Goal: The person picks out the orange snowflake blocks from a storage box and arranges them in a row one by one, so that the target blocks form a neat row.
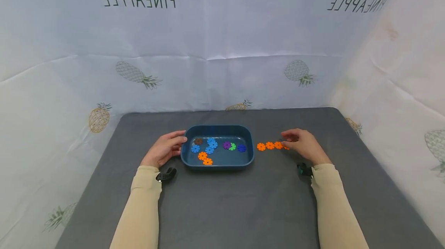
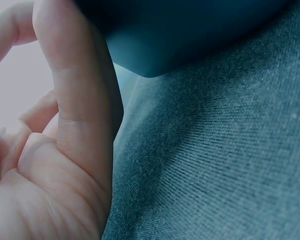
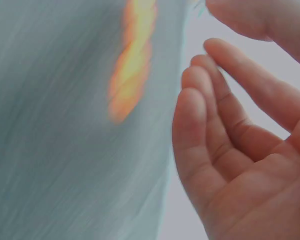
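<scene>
A dark blue tray (image 1: 217, 167) stands on the grey table with notched plastic discs inside. My left hand (image 1: 166, 148) holds the tray's left side, thumb at the rim; in the left wrist view its fingers (image 2: 80, 90) reach up to the tray's wall (image 2: 150, 55). Outside the tray's right side, several orange discs (image 1: 270, 146) lie in a row. My right hand (image 1: 305, 144) hovers over the right end of this row, partly hiding the last disc. In the right wrist view, the fingers (image 3: 190, 115) are loosely bent with nothing between them, beside a blurred orange row (image 3: 132, 65).
Inside the tray are several light blue discs (image 1: 209, 150), two orange discs (image 1: 207, 161), a brown disc (image 1: 198, 141), a purple disc (image 1: 226, 145), a green disc (image 1: 233, 146) and a dark blue disc (image 1: 241, 148). A pineapple-print cloth (image 1: 208, 83) hangs behind the table (image 1: 222, 206).
</scene>
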{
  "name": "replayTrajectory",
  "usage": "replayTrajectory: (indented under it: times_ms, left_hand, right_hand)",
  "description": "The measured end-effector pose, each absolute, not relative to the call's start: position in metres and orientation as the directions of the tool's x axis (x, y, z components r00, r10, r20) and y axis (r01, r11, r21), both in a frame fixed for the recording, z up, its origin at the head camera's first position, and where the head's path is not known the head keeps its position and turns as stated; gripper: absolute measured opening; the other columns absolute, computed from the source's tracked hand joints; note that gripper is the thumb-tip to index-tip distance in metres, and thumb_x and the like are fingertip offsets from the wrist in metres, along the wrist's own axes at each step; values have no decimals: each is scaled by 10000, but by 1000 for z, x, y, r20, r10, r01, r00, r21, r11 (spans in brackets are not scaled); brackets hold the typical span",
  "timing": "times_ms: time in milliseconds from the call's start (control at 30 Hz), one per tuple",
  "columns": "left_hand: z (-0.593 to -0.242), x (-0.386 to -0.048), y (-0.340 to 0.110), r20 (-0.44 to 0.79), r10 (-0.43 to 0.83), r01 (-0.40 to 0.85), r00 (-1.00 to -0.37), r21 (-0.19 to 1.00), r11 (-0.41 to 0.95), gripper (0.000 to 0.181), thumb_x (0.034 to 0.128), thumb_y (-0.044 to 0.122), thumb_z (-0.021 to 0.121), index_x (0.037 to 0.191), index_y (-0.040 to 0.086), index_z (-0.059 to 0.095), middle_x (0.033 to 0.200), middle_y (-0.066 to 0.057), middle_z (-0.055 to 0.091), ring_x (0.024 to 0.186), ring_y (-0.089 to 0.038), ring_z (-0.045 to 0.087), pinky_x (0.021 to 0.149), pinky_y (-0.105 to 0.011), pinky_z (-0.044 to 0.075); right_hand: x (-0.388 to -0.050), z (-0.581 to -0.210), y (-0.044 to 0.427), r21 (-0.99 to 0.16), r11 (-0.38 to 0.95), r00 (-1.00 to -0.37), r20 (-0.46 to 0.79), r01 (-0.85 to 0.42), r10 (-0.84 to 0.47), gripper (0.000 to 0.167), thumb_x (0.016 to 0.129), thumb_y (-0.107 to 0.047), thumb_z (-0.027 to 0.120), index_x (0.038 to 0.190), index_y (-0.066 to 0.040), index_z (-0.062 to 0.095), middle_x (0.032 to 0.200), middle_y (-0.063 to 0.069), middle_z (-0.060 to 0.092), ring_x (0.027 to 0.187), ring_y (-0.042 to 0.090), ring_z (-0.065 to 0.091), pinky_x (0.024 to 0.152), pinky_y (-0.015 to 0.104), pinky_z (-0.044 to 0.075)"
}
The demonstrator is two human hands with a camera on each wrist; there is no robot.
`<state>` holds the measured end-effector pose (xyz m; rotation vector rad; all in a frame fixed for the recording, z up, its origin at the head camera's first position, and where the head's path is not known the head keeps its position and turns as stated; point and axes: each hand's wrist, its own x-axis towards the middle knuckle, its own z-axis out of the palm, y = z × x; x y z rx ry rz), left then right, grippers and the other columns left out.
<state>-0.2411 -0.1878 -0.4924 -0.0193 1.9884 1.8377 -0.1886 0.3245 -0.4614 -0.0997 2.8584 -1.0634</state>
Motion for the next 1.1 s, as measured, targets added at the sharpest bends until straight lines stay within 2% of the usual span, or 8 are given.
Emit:
replayTrajectory:
  times_ms: [133, 233, 433, 600, 867, 1100]
  left_hand:
    - [-492, -242, -183, -315, 263, -294, -912, 948, 118, 665, 1051, 304, 730, 1635, 120, 471, 1149, -42, 699, 830, -134, 646, 781, -233, 611]
    - [-492, -242, -180, -306, 266, -283, -914, 952, 121, 667, 1052, 303, 727, 1639, 117, 469, 1157, -55, 683, 819, -136, 640, 777, -237, 613]
    - [-495, -245, -175, -299, 270, -278, -915, 954, 115, 679, 1039, 295, 744, 1637, 118, 475, 1204, -86, 692, 829, -141, 661, 773, -250, 630]
    - [-495, -245, -175, -294, 264, -276, -919, 955, 105, 667, 1030, 302, 756, 1622, 129, 501, 1257, -129, 694, 838, -150, 672, 768, -249, 635]
    - [-493, -242, -179, -292, 268, -280, -918, 956, 83, 646, 1027, 292, 757, 1601, 113, 522, 1231, -119, 706, 830, -146, 683, 753, -247, 636]
    - [-494, -239, -186, -293, 253, -282, -922, 956, 80, 620, 1028, 286, 753, 1584, 111, 543, 1237, -101, 707, 841, -149, 679, 752, -242, 632]
  right_hand:
    - [-197, -435, 292, -644, 751, -982, 2, -146, -189, 383, 1041, -232, 743, 1398, -96, 712, 1281, 131, 716, 1136, 309, 682, 989, 535, 593]
    - [-209, -416, 262, -615, 757, -961, 4, -221, -277, 335, 1040, -199, 738, 1363, -113, 727, 1283, 108, 731, 1129, 282, 691, 1016, 534, 592]
    - [-231, -397, 201, -573, 753, -884, -101, -324, -457, 328, 1036, -168, 744, 1354, -88, 731, 1253, 71, 738, 1089, 217, 696, 982, 444, 613]
    - [-240, -402, 150, -506, 760, -796, -210, -408, -568, 320, 1017, -194, 773, 1317, -84, 756, 1232, 66, 752, 1049, 174, 693, 980, 390, 617]
    - [-234, -419, 93, -394, 762, -691, -336, -514, -640, 181, 976, -270, 828, 1091, -132, 806, 1025, -19, 773, 903, 120, 685, 896, 346, 621]
    - [-230, -424, 63, -292, 774, -665, -399, -561, -632, 191, 980, -314, 823, 1018, -127, 800, 922, -29, 752, 787, 116, 658, 844, 314, 619]
